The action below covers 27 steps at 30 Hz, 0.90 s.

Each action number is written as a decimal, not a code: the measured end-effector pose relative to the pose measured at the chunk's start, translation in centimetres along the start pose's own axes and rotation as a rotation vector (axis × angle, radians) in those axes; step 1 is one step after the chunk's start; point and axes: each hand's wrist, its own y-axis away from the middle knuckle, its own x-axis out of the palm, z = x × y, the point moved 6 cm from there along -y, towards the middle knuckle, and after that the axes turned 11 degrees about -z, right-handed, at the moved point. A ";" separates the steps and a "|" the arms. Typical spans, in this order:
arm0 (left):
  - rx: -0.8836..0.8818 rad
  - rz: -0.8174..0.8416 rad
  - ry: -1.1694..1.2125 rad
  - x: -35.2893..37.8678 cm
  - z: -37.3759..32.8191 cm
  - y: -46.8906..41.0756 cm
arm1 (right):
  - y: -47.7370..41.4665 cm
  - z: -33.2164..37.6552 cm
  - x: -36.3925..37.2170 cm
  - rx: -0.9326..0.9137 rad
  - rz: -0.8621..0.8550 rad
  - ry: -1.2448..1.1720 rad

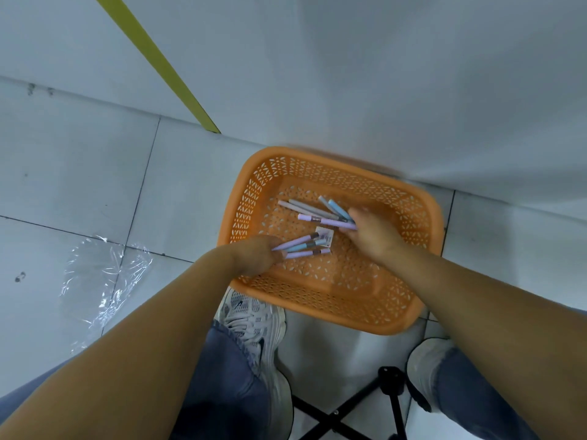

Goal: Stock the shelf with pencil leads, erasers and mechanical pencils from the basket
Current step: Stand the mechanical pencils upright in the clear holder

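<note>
Both hands reached into the orange basket on the tiled floor. The left hand was closed in a grip around 3 pencils; the right hand was curled over a spread of about 5 more pencils, though a firm hold could not be confirmed. A small tagged packet lay between them. Judging by the nearly bare basket, stocking was well advanced; the shelf was out of view.

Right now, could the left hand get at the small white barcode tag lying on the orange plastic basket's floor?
Probably yes: the small white barcode tag lies uncovered just beyond the left hand, though that hand already grips three pastel mechanical pencils, which may hamper it.
</note>
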 end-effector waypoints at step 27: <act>0.189 -0.258 1.154 1.5 -11.3 8.5 | 13.0 5.3 -5.7 0.301 0.374 -1.042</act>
